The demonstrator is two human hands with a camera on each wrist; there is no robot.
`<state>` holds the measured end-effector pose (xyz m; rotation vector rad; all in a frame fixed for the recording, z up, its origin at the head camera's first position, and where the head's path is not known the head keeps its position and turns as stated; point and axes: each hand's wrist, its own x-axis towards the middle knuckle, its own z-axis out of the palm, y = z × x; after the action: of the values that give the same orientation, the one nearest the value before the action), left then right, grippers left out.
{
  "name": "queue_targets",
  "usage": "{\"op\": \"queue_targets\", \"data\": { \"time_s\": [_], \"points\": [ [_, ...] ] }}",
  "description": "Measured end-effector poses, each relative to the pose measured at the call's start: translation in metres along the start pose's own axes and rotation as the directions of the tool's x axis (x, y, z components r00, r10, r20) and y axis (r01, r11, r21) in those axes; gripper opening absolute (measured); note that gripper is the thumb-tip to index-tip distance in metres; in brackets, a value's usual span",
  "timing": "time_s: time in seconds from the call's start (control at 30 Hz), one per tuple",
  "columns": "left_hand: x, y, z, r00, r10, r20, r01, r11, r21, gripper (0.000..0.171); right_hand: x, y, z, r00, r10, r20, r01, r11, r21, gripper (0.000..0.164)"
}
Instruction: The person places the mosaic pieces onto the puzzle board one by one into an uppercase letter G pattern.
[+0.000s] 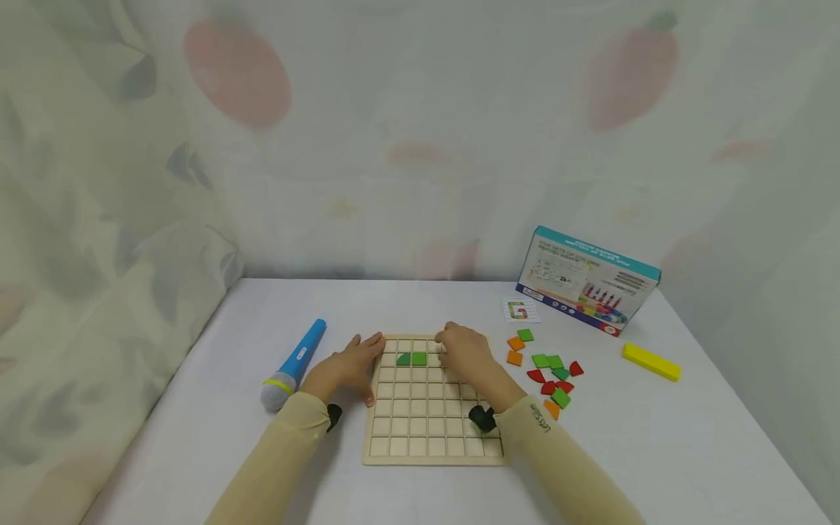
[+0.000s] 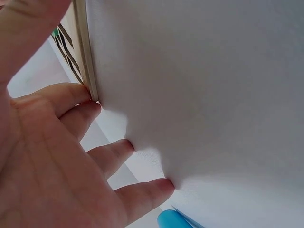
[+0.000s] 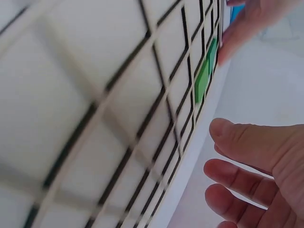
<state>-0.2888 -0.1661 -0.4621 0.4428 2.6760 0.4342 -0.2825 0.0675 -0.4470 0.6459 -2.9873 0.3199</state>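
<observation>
A wooden grid board (image 1: 400, 461) lies flat on the table, divided into small square cells. My left hand (image 1: 348, 367) rests at its upper left corner, fingers spread and fairly straight; in the left wrist view fingertips (image 2: 90, 97) touch the board's edge. Over the upper right cells is my right hand (image 1: 469, 356), its fingers bent. The right wrist view shows that thumb and fingers (image 3: 223, 173) near each other; whether a tile sits between them is hidden. Near the top of the board are a dark green curved tile (image 1: 403, 359) and a green square tile (image 1: 419, 359).
Right of the board lie several loose orange, green and red tiles (image 1: 561, 397). Behind them are a pattern card (image 1: 521, 310) and a game box (image 1: 587, 281). A yellow bar (image 1: 652, 362) lies far right. A blue toy microphone (image 1: 302, 357) lies left of the left hand.
</observation>
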Motion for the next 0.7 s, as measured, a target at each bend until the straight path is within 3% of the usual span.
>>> {"op": "queue_targets", "data": {
  "time_s": [0.27,0.5,0.7],
  "points": [
    [0.001,-0.005,0.001,1.000,0.008,-0.010,-0.008,1.000,0.017,0.120,-0.012,0.043,-0.006,0.995,0.104,-0.011,-0.104,0.995,0.016,0.026],
    [0.001,-0.005,0.001,1.000,0.024,-0.010,-0.024,1.000,0.020,0.120,-0.027,0.084,-0.004,0.970,0.240,0.028,-0.241,0.970,0.021,0.028],
    [0.000,-0.003,0.000,1.000,0.022,-0.001,-0.022,1.000,0.008,0.120,-0.043,0.104,-0.010,0.959,0.279,0.058,-0.282,0.958,0.047,0.023]
  ]
}}
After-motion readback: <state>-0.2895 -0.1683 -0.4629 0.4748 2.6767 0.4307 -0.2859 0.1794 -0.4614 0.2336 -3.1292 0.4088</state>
